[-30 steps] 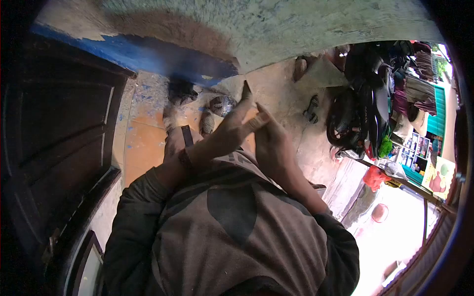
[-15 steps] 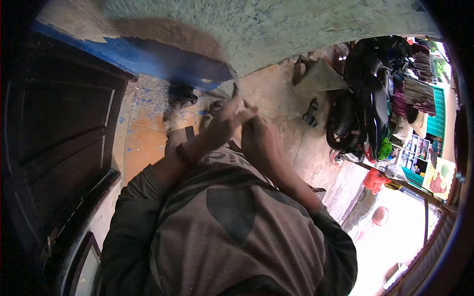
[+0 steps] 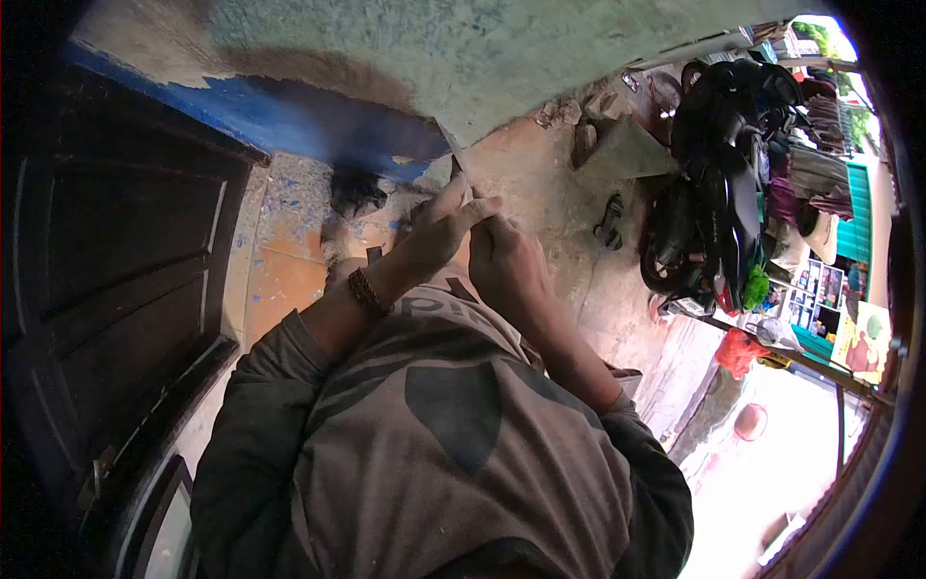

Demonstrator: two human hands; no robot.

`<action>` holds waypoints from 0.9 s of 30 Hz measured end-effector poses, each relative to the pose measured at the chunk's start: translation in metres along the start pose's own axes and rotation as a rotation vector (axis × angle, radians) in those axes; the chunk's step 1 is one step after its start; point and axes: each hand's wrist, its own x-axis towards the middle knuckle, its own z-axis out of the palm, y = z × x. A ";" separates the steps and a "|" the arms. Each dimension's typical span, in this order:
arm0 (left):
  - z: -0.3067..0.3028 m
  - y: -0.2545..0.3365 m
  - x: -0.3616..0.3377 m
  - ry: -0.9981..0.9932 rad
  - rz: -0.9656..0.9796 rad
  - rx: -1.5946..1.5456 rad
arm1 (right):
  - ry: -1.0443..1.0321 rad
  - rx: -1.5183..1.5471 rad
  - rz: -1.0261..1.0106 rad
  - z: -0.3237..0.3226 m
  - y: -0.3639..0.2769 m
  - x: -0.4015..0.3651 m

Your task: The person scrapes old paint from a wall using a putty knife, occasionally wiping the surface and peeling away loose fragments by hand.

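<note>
My left hand [image 3: 434,232], with a bracelet at the wrist, is closed near the wall corner, fingers pinched round something thin and pale that I cannot make out. Close beside it on the right, my right hand [image 3: 511,265] is curled shut, its fingertips near the same small thing. Both hands meet in front of the grey shirt [image 3: 453,415]. Just beyond them stands the corner of the wall [image 3: 386,92], green above with a peeling blue band [image 3: 318,116].
A dark panelled door [image 3: 116,222] stands at the left. Paint flakes lie on the orange floor [image 3: 289,275]. A motorcycle [image 3: 714,183], a sandal [image 3: 609,222] and rubble [image 3: 585,140] are at the right. A red bag [image 3: 738,352] hangs near a rail.
Both hands have moved slightly, the left one now pinching closer to the wall corner. The view has shifted a little, showing more beyond the motorcycle.
</note>
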 end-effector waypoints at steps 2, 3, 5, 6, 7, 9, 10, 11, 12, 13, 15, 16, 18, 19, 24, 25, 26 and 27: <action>0.009 -0.015 -0.002 -0.004 0.122 0.045 | 0.019 0.009 0.034 -0.010 -0.008 -0.014; 0.014 -0.012 0.001 -0.005 0.266 0.096 | 0.046 0.014 0.046 -0.015 -0.011 -0.012; 0.014 -0.004 0.000 0.003 0.154 0.079 | 0.025 -0.023 0.050 -0.006 -0.003 0.005; 0.003 -0.011 0.007 -0.003 0.026 -0.023 | 0.000 -0.061 0.056 -0.003 0.001 0.008; -0.002 -0.015 0.010 -0.004 -0.101 -0.127 | -0.006 -0.061 0.056 -0.002 0.004 0.006; -0.003 -0.030 0.010 -0.005 -0.067 -0.053 | -0.010 -0.053 0.026 0.001 0.006 0.003; 0.007 -0.036 0.007 0.039 0.090 -0.001 | -0.020 -0.051 0.031 -0.003 0.002 -0.005; 0.012 -0.037 0.006 0.070 0.173 -0.005 | 0.029 -0.033 0.044 -0.012 -0.006 -0.011; 0.019 -0.026 0.003 0.101 0.257 -0.007 | 0.080 -0.016 0.054 -0.017 -0.009 -0.011; 0.027 -0.015 0.000 0.132 0.339 -0.006 | 0.078 -0.017 0.055 -0.014 -0.006 -0.003; 0.004 -0.016 0.011 -0.006 -0.109 -0.096 | -0.124 -0.128 0.170 -0.002 0.011 0.015; -0.003 -0.026 0.016 -0.040 -0.047 -0.199 | -0.146 -0.131 0.176 0.006 0.016 0.020; 0.003 -0.036 0.011 0.017 0.094 -0.126 | -0.091 -0.107 0.149 0.000 0.009 0.006; 0.009 -0.028 0.008 0.053 0.161 -0.109 | -0.038 -0.084 0.125 -0.004 0.003 -0.003; 0.000 -0.014 0.014 -0.023 -0.123 -0.183 | -0.177 -0.171 0.162 0.000 0.015 0.026; -0.001 -0.015 0.012 -0.023 -0.116 -0.182 | -0.174 -0.173 0.157 0.000 0.016 0.024; -0.001 -0.014 0.007 -0.037 -0.038 -0.118 | -0.134 -0.152 0.151 -0.001 0.013 0.016; 0.001 -0.011 0.001 -0.051 0.035 -0.058 | -0.098 -0.131 0.151 -0.004 0.004 0.007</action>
